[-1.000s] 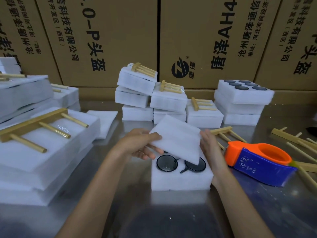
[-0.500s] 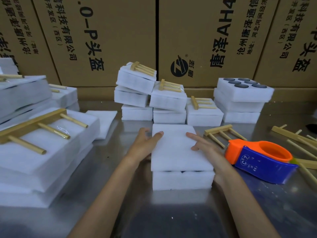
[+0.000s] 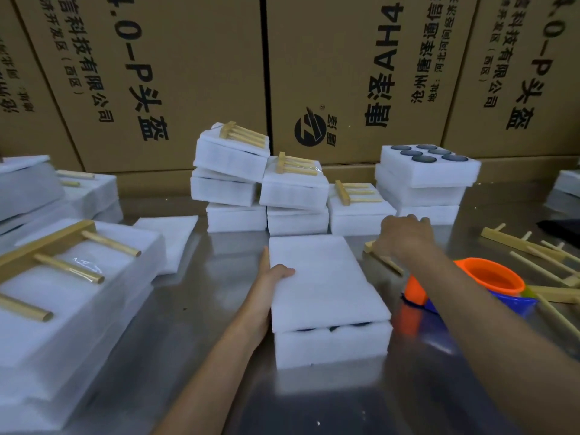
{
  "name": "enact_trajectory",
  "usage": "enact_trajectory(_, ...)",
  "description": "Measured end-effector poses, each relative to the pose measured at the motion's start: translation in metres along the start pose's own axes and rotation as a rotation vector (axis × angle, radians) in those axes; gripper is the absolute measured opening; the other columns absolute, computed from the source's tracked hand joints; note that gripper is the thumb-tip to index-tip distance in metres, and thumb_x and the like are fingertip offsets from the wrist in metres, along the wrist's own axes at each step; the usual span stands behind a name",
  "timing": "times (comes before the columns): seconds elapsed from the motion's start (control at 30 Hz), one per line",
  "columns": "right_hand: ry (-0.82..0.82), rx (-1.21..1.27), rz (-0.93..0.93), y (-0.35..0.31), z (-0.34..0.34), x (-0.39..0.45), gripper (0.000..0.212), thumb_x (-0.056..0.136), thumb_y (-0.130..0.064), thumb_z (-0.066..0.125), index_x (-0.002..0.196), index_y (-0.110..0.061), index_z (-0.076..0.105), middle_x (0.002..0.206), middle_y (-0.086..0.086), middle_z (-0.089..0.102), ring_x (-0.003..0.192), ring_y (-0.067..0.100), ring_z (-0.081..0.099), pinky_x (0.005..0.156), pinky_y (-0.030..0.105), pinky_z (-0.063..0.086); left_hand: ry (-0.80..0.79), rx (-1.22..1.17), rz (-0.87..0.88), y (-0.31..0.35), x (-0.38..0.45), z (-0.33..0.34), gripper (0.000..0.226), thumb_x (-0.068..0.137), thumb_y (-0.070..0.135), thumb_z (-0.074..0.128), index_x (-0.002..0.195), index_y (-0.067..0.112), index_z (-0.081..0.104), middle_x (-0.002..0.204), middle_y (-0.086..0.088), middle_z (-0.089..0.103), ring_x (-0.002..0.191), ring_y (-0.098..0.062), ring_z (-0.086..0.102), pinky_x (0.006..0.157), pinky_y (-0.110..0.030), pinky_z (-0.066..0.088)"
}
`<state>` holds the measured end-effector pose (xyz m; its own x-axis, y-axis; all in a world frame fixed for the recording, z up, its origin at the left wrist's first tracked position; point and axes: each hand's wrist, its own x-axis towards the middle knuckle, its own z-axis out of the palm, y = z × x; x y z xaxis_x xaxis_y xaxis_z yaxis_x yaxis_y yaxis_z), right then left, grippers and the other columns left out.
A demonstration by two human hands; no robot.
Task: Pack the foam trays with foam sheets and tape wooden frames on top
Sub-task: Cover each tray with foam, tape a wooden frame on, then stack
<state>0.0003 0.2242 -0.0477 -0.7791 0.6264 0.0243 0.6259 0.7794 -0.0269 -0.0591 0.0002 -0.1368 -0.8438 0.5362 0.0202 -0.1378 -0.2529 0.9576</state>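
A white foam tray stands on the steel table in front of me, with a white foam sheet lying flat over it; dark round pieces show in the gap at the near edge. My left hand rests against the sheet's left edge, thumb on top. My right hand is further back on the right, fingers down on a wooden frame lying on the table. Whether it grips the frame is hidden by the hand.
An orange and blue tape dispenser sits right of the tray under my right forearm. Loose wooden frames lie at far right. Packed trays are stacked behind, an uncovered tray stack at back right, big foam stacks left.
The foam sheet went from held above the tray to lying flat on it. My right hand left the sheet and moved back right onto the wooden frame. My left hand stays at the sheet's edge.
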Motion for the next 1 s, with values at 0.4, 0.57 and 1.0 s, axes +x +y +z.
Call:
enact_trajectory(0.4, 0.093, -0.111, -0.054, -0.013, 0.009, 0.04, 0.016, 0.09, -0.028, 0.059, 0.097, -0.017, 0.05, 0.115, 0.005, 0.061, 0.106, 0.026, 0.058, 0.083, 0.033, 0.04, 0.001, 0.042, 0.002, 0.006, -0.004, 0.004, 0.05, 0.073, 0.013, 0.055, 0.103, 0.052, 0.064, 0.112, 0.01, 0.072, 0.105, -0.018, 0.067, 0.091, -0.037, 0.053)
enact_trajectory(0.57, 0.265, 0.116, -0.137, -0.014, -0.045, 0.018, 0.016, 0.086, -0.023, 0.063, 0.088, -0.007, 0.063, 0.088, 0.009, 0.062, 0.087, 0.031, 0.059, 0.068, 0.032, 0.046, 0.066, 0.062, 0.034, 0.009, -0.008, 0.011, 0.058, 0.086, 0.001, 0.046, 0.131, 0.037, 0.051, 0.122, 0.002, 0.067, 0.11, -0.023, 0.065, 0.087, -0.036, 0.055)
enact_trajectory(1.0, 0.246, 0.198, -0.65, -0.039, 0.024, -0.107, 0.032, 0.093, -0.015, 0.048, 0.111, -0.03, 0.069, 0.103, -0.008, 0.058, 0.105, 0.018, 0.056, 0.078, 0.036, 0.05, 0.09, -0.113, -0.088, 0.012, -0.014, 0.019, 0.049, 0.102, 0.048, 0.037, 0.126, 0.017, 0.066, 0.125, -0.011, 0.067, 0.115, -0.028, 0.065, 0.101, -0.044, 0.05)
